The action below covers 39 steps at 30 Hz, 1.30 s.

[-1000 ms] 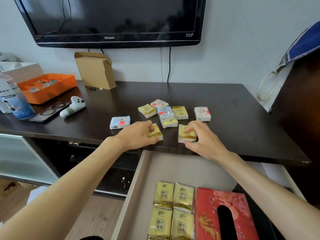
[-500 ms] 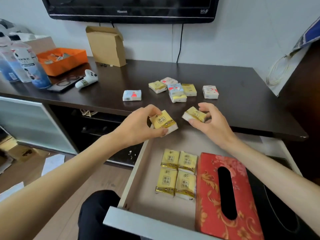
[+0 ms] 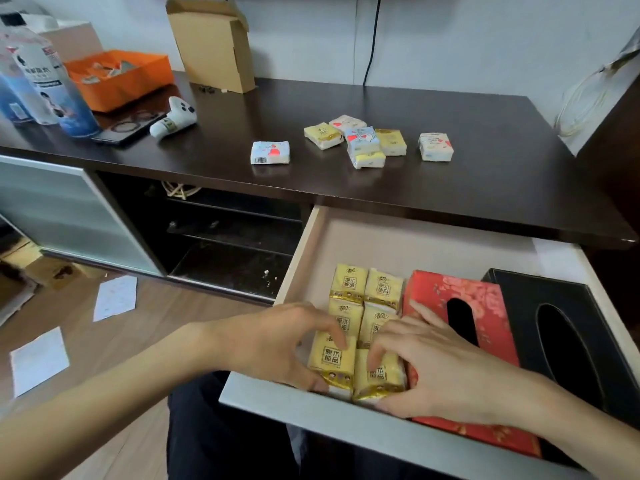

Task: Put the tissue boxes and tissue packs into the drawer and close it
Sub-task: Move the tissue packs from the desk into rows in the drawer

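The drawer (image 3: 301,258) stands pulled out below the dark desk (image 3: 485,188). Inside lie several yellow tissue packs (image 3: 367,289), a red tissue box (image 3: 485,306) and a black tissue box (image 3: 588,323). My left hand (image 3: 277,344) grips a yellow pack (image 3: 332,358) at the drawer's front edge. Beside it, my right hand (image 3: 433,368) presses on another yellow pack (image 3: 381,375), next to the red box. On the desk lie several small packs: a blue-white one (image 3: 270,152), a cluster (image 3: 360,143) and a white one (image 3: 435,147).
An orange tray (image 3: 117,77), bottles (image 3: 52,88), a phone (image 3: 128,124), a white thermometer (image 3: 175,117) and a cardboard box (image 3: 214,43) stand on the desk's left. An open shelf (image 3: 225,237) and frosted door (image 3: 62,213) lie left of the drawer. Papers (image 3: 114,297) lie on the floor.
Both hands came down from the desk edge into the drawer, each carrying a yellow pack, and now set them at the front of the yellow row. The view tilted down.
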### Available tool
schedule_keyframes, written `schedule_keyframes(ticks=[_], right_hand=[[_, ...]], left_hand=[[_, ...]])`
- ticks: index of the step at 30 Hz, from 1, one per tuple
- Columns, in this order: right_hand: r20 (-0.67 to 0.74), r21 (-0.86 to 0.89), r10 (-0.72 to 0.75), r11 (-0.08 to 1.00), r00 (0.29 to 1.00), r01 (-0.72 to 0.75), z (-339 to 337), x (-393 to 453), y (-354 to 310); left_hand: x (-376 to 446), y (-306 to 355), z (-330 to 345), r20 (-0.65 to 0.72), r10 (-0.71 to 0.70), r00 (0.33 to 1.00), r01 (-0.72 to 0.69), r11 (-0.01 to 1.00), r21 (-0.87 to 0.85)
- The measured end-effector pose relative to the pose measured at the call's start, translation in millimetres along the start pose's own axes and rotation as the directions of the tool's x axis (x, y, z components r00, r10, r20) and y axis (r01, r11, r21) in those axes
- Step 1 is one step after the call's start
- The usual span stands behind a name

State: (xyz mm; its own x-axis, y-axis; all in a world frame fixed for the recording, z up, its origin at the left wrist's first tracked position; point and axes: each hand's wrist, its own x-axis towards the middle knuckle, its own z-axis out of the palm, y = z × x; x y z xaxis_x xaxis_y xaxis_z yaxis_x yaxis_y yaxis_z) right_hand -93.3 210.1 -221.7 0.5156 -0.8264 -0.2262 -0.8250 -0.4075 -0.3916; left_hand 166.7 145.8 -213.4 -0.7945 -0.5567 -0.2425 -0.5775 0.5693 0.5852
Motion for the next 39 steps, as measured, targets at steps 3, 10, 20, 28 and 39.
schedule_keyframes(ticks=[3,10,20,28,39], right_hand=[[0.076,-0.021,-0.05,0.998,0.996,0.052,-3,4,5],[0.128,-0.13,-0.102,0.984,0.986,0.119,4,2,10],[0.084,-0.294,-0.086,0.95,0.993,0.107,-9,15,2],[-0.07,-0.298,0.235,0.923,0.97,-0.245,-46,80,57],[-0.06,-0.088,0.318,0.943,0.946,-0.322,-34,91,67]], left_hand=[[6,-3,-1,0.058,0.051,0.997,-0.048,0.998,-0.041],[13,-16,18,0.058,0.141,0.988,-0.149,0.976,0.157],[29,-18,18,0.033,0.257,0.966,-0.253,0.905,0.341],[84,-39,-32,-0.291,0.102,0.951,0.028,0.91,0.413],[108,-59,-13,-0.212,0.102,0.972,0.052,0.787,0.614]])
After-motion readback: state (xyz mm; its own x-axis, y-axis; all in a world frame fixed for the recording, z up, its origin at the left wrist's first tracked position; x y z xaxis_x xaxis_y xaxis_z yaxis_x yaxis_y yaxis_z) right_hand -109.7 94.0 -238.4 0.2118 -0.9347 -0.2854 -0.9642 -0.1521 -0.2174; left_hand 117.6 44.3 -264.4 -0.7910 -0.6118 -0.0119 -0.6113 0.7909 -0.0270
